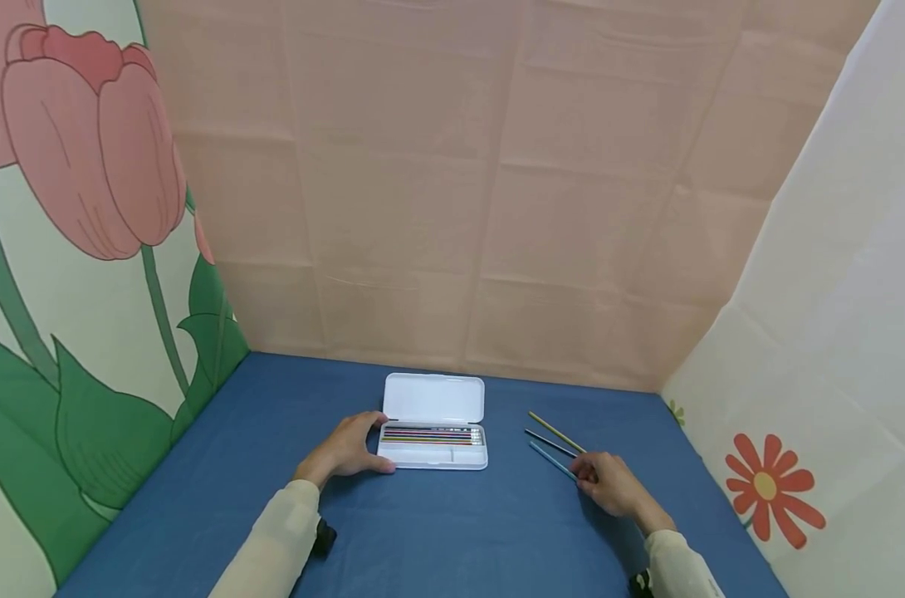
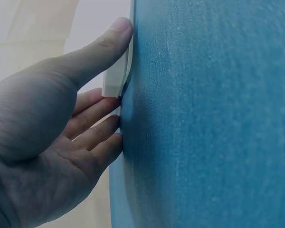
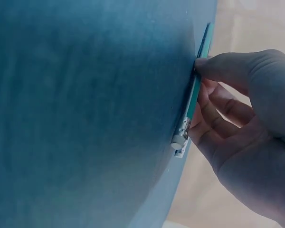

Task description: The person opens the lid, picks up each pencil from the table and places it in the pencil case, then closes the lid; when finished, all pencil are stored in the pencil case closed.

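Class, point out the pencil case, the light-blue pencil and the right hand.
Pencil case (image 1: pixel 433 400): head view, inside of raised lid.
Light-blue pencil (image 1: pixel 551 460): head view, middle of shaft.
Right hand (image 1: pixel 611 483): head view, back of hand.

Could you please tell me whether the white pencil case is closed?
No, the head view shows the white pencil case with its lid open and a row of pencils visible inside.

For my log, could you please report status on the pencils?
Left grip touching open case. Right grip pinching light-blue pencil. Dark pencil and yellow pencil lying close by, possibly in the way.
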{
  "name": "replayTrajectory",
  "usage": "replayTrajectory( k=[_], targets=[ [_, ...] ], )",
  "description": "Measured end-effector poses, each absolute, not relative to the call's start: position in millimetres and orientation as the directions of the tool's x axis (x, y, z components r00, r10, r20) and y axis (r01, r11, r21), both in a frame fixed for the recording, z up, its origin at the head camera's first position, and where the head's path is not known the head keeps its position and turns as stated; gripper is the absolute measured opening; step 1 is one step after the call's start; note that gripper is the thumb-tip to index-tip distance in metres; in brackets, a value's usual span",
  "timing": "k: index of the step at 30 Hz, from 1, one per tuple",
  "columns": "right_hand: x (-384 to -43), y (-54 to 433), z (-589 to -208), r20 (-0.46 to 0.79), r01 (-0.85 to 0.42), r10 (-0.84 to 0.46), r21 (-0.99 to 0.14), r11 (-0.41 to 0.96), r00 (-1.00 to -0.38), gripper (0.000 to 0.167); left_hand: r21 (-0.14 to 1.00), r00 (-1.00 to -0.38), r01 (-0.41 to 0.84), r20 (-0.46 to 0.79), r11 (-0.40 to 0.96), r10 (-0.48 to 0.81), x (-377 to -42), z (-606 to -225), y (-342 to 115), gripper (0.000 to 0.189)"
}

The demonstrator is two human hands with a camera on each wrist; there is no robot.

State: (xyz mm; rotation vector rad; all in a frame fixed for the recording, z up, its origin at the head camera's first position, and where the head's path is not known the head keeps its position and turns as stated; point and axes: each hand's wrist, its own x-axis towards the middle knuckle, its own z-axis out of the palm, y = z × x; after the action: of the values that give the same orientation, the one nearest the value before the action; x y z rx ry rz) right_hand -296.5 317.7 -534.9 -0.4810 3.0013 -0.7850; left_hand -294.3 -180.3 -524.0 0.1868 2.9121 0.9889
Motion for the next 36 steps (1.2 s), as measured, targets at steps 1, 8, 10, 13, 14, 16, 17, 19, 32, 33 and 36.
replayTrajectory(
  k=[1, 8, 10, 13, 14, 16, 17, 19, 32, 33, 36],
  targets=[
    [-296, 318, -535, 0.085, -0.303, -0.3, -0.476, 0.826, -0.95, 0.019, 0.611, -0.991, 0.092, -0.02, 0.786, 0.132, -294, -524, -180, 0.093],
    [-296, 314, -534, 0.14, -0.349, -0.323, -0.479, 0.806, -0.936, 0.019, 0.605, -0.992, 0.085, -0.026, 0.792, 0.126, -295, -524, -179, 0.093],
    [-296, 311, -533, 0.151, -0.357, -0.326, -0.481, 0.801, -0.933, 0.019, 0.605, -0.992, 0.084, -0.027, 0.792, 0.127, -295, -524, -179, 0.093],
    [-295, 305, -531, 0.171, -0.381, -0.342, -0.484, 0.788, -0.924, 0.017, 0.605, -0.991, 0.085, -0.028, 0.791, 0.127, -295, -525, -179, 0.093],
    [-295, 302, -529, 0.175, -0.388, -0.348, -0.484, 0.784, -0.921, 0.016, 0.606, -0.991, 0.085, -0.027, 0.791, 0.128, -296, -525, -179, 0.093],
    [-295, 296, -527, 0.192, -0.409, -0.362, -0.488, 0.771, -0.912, 0.016, 0.607, -0.991, 0.087, -0.026, 0.79, 0.129, -296, -525, -179, 0.093],
    [-295, 293, -526, 0.199, -0.421, -0.373, -0.488, 0.765, -0.906, 0.016, 0.606, -0.991, 0.087, -0.026, 0.79, 0.129, -295, -525, -179, 0.094],
    [-296, 287, -524, 0.216, -0.446, -0.391, -0.484, 0.753, -0.895, 0.017, 0.606, -0.991, 0.087, -0.025, 0.79, 0.129, -295, -525, -179, 0.094],
    [-310, 242, -521, 0.268, -0.526, -0.452, -0.447, 0.724, -0.851, 0.017, 0.613, -0.991, 0.09, -0.02, 0.785, 0.129, -295, -527, -179, 0.093],
    [-310, 238, -521, 0.273, -0.529, -0.453, -0.447, 0.721, -0.849, 0.017, 0.613, -0.991, 0.091, -0.019, 0.785, 0.13, -295, -527, -179, 0.093],
    [-313, 228, -521, 0.289, -0.54, -0.456, -0.447, 0.713, -0.842, 0.015, 0.613, -0.991, 0.095, -0.015, 0.785, 0.132, -296, -527, -180, 0.094]
  ],
)
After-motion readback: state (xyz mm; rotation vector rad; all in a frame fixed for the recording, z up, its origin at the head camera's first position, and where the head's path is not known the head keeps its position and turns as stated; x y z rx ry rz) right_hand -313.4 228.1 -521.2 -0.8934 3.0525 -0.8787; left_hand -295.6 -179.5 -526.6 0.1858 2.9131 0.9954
